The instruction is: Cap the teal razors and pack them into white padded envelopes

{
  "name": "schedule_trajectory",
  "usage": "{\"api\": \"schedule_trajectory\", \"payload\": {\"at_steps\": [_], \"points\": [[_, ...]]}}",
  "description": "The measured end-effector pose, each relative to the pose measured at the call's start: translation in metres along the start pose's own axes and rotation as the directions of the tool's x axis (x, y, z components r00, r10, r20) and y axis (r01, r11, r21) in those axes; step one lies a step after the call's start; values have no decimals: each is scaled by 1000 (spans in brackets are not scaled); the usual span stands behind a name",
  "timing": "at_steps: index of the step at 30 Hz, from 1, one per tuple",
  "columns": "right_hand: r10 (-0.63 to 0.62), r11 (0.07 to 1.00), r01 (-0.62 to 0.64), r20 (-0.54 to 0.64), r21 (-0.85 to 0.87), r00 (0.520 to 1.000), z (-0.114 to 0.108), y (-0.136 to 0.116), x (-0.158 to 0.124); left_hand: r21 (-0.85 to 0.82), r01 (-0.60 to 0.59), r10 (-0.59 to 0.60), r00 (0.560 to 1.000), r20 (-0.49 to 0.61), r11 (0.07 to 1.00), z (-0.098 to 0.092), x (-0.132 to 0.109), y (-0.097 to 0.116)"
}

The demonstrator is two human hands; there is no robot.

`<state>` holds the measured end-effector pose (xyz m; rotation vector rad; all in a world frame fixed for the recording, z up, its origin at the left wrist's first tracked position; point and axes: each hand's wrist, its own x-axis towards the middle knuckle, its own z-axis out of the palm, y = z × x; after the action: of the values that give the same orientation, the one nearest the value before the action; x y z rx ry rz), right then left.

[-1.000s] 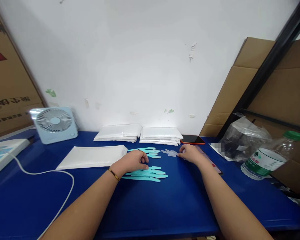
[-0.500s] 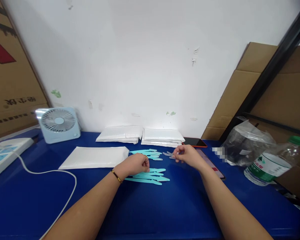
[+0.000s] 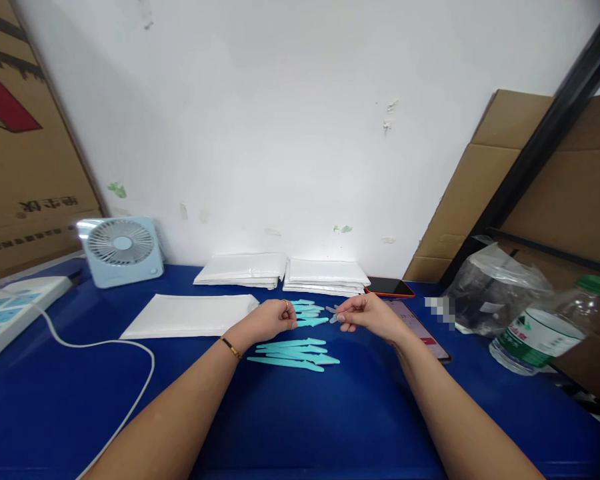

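Note:
My left hand (image 3: 274, 320) has its fingers closed on the handle end of a turquoise eyebrow razor (image 3: 314, 322), whose blade end points right. More turquoise razors (image 3: 307, 308) lie partly behind that hand. Closer to me, a second group of turquoise razors (image 3: 295, 353) rests side by side on the table. With thumb and fingers together, my right hand (image 3: 363, 313) pinches a small translucent blade cover (image 3: 335, 318). Another such cover (image 3: 331, 309) lies just beyond its fingertips. A small gap separates the held razor from the held cover.
White padded envelopes stand in two stacks (image 3: 243, 270) (image 3: 326, 273) by the wall, and one envelope (image 3: 185, 315) lies left. A fan (image 3: 125, 250), power strip (image 3: 25, 310) and white cable (image 3: 147, 380) are left. Phones (image 3: 391, 287) (image 3: 425, 330), plastic bag (image 3: 495, 287) and bottle (image 3: 535, 333) are right.
My left hand has moved up from the nearer razors to the farther group and now has a razor extending right. My right hand has shifted slightly left, its fingers still at the covers.

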<state>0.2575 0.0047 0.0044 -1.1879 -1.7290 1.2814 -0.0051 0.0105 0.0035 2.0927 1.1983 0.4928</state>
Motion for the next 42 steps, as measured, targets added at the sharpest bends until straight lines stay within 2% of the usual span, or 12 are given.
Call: {"api": "schedule_trajectory", "payload": {"at_steps": [6, 11, 13, 15, 16, 18, 20, 22, 30, 33, 38, 42], "points": [[-25, 999, 25, 13, 27, 1000, 16, 4, 4, -27, -39, 39, 999, -3, 999, 3, 0, 0], [-37, 999, 37, -8, 7, 999, 27, 7, 8, -16, -65, 63, 996, -61, 998, 10, 5, -4], [-43, 995, 34, -91, -99, 995, 21, 9, 10, 57, -63, 71, 985, -157, 996, 10, 6, -5], [-96, 954, 24, -232, -298, 968, 8, 10, 9, 136, -64, 95, 969, -230, 989, 8, 5, -6], [-140, 911, 8, -293, -412, 946, -1, 10, 8, 167, -69, 106, 969, -224, 983, 7, 4, -5], [-205, 802, -35, -331, -596, 921, -16, 12, 6, 190, -83, 106, 988, -114, 978, 4, 1, -4], [-192, 720, -74, -301, -690, 934, -26, 14, 5, 182, -83, 82, 997, 15, 980, 4, -1, -2], [-152, 677, -88, -256, -730, 955, -28, 18, 6, 181, -73, 62, 996, 69, 981, 6, -3, -1], [-203, 526, 21, -102, -850, 974, -8, 19, 8, 277, -85, 91, 996, -9, 957, 13, -3, 4], [-201, 598, 58, -80, -799, 976, -5, 15, 5, 285, -99, 120, 991, -57, 953, 12, -3, 5], [-94, 869, 109, 55, -482, 994, -1, 8, 1, 279, -81, 116, 987, -109, 957, 9, -2, 7], [-109, 920, 136, 95, -366, 990, 3, 5, 0, 270, -62, 99, 987, -124, 961, 7, -1, 8]]}}
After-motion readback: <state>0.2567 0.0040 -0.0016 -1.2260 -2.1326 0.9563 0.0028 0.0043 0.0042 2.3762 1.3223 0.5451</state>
